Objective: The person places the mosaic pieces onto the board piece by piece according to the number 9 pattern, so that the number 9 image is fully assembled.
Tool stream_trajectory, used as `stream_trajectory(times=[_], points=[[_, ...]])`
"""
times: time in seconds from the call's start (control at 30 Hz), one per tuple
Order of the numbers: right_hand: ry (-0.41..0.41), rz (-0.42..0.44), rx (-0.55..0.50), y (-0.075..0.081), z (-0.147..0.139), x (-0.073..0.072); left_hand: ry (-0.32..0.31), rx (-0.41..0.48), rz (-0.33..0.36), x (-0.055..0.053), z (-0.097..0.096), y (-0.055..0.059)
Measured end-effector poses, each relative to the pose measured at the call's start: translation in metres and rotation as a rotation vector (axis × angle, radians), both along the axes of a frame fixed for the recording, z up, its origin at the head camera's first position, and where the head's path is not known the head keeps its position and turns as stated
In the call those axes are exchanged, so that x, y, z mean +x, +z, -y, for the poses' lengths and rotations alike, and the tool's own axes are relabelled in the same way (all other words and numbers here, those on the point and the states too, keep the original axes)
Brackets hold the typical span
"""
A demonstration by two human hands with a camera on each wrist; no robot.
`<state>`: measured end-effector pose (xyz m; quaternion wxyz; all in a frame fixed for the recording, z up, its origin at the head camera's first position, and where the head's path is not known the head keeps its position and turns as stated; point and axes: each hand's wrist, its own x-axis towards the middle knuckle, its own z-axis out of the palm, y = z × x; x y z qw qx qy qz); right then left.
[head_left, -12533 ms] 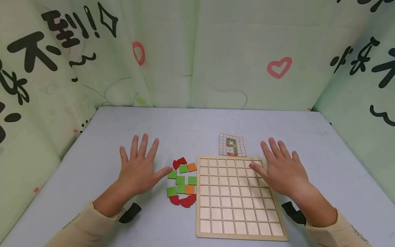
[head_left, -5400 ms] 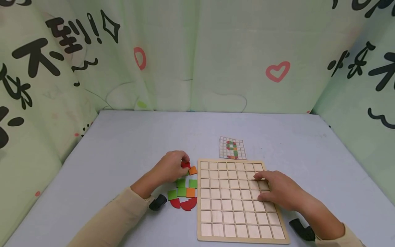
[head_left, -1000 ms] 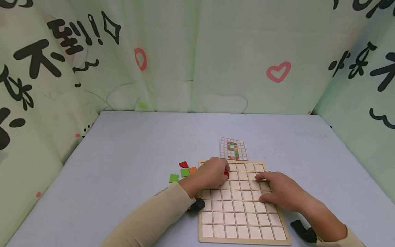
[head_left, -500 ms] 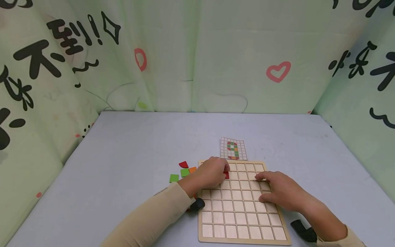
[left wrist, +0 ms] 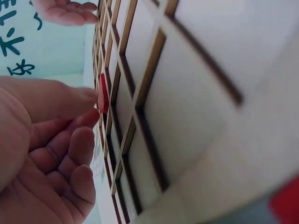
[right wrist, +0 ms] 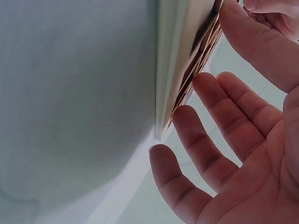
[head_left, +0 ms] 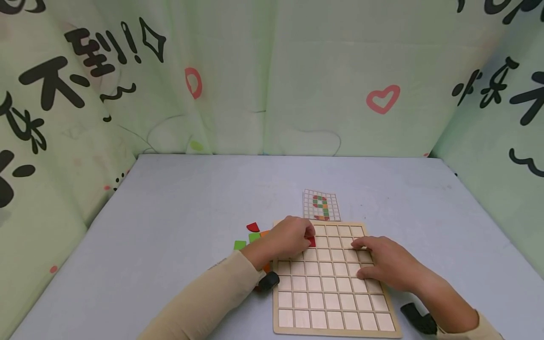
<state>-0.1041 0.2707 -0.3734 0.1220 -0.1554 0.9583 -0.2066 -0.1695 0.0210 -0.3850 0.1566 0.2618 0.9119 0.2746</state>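
My left hand is over the upper left of a wooden grid board. Its thumb and fingertips pinch a small red tile at one of the board's cells. In the left wrist view the thumb tip lies against the red tile, which sits low among the grid strips; the other fingers are curled. On the board's right side rests my right hand, its fingers relaxed and spread, the thumb apart from them. The right wrist view shows the right hand's fingers along the board's edge.
Left of the board lie loose tiles: a red one, green ones and orange ones, partly hidden by my left forearm. Behind the board lies a pattern card with a coloured figure on a grid. Patterned curtains enclose the table.
My left hand has carried a red tile from the pile at the left onto the board. In the last half second it has shifted slightly left, showing more red. The right hand stays put.
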Motion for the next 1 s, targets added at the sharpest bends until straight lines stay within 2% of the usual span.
stream_trajectory(times=[0.13, 0.33, 0.5, 0.73, 1.0], points=[[0.002, -0.004, 0.002, 0.000, 0.000, 0.000, -0.011, -0.001, -0.013, -0.003, 0.005, 0.002], [0.002, -0.012, 0.006, 0.000, 0.000, -0.001, 0.003, 0.010, 0.016, -0.005, 0.013, 0.007], [-0.003, -0.009, 0.006, 0.000, 0.002, -0.001, 0.009, 0.009, 0.013, -0.006, 0.022, 0.011], [0.004, -0.001, -0.004, -0.001, 0.000, 0.000, 0.042, 0.022, -0.002, -0.003, 0.037, 0.015], [0.007, -0.003, 0.000, -0.003, -0.002, 0.000, 0.097, 0.060, -0.003, -0.004, 0.058, 0.012]])
